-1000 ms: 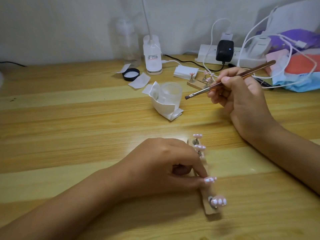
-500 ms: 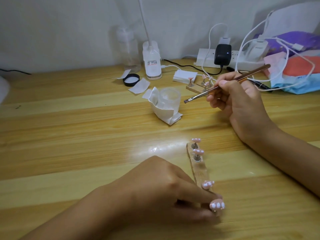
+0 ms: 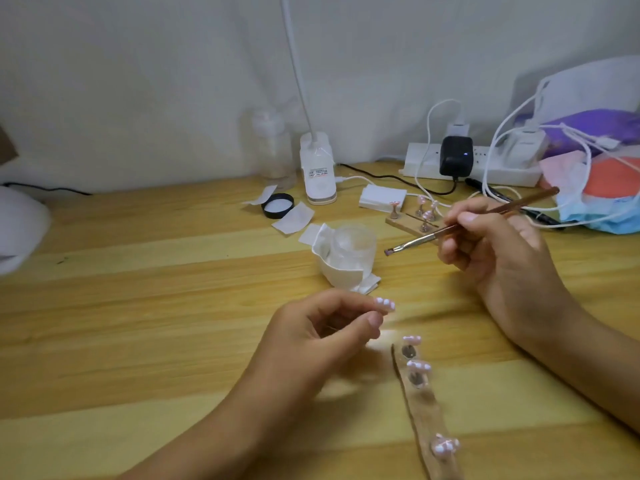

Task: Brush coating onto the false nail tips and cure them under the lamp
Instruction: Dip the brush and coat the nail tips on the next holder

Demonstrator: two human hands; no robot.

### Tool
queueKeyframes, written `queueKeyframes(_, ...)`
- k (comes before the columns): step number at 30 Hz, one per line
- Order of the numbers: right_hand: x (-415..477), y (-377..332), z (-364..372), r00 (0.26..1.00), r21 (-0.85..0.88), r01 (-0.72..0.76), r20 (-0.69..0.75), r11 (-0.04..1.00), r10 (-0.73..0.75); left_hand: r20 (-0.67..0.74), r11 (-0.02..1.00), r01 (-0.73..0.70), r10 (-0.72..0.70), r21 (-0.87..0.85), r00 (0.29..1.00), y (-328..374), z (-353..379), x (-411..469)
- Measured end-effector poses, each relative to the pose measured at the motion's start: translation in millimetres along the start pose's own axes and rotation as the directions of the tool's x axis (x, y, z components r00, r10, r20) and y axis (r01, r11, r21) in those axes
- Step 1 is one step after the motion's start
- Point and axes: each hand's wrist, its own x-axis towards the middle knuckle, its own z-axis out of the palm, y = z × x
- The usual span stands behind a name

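My left hand [image 3: 311, 337] is lifted above the table and pinches one pink-and-white nail tip [image 3: 489, 304] between thumb and fingers. Just right of it lies a wooden strip [image 3: 427, 424] that carries three more nail tips [image 3: 412, 339] on small stands. My right hand [image 3: 498, 251] hovers farther back and grips a thin brown brush [image 3: 460, 225], whose bristles point left toward a glass jar [image 3: 353, 247] wrapped in white tissue. A second wooden holder [image 3: 408, 223] with several stands sits behind the brush. Part of a white lamp [image 3: 17, 226] shows at the left edge.
At the back stand a white desk-lamp base [image 3: 318, 174], a clear bottle [image 3: 273, 147], a black lid [image 3: 277, 205], paper squares [image 3: 292, 221] and a small white box [image 3: 381, 197]. A power strip [image 3: 474, 164] with plugs, white cables and a pile of cloth fill the back right.
My left hand has left the near end of the strip and risen to the left with one nail tip pinched in it. The brush hand has hardly moved.
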Motion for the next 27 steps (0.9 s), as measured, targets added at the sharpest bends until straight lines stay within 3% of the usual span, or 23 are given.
queueKeyframes(2, 0.8, 0.0, -1.0, 0.998, 0.036, -0.022, 0.051, 0.999, 0.021, 0.009, 0.996, 0.079, -0.079, -0.042, 0.997, -1.3, -1.3, 5.2)
queueKeyframes(9, -4.9, -0.8, 0.0, 0.980, -0.035, -0.049, 0.191, 0.998, 0.055, -0.022, 0.992, 0.100, -0.102, -0.079, 0.995, -1.5, 1.3, 7.6)
queueKeyframes(20, -7.8, -2.5, 2.3, 0.972, -0.120, -0.051, 0.223, 0.991, 0.077, -0.017, 0.984, 0.124, -0.127, -0.129, 0.992, -1.6, 1.5, 8.9)
queueKeyframes(27, -6.2, -2.2, 4.9, 0.993, -0.157, 0.011, 0.114, 0.988, 0.007, -0.023, 0.988, 0.114, -0.118, -0.108, 0.993, -2.1, 1.7, 9.5)
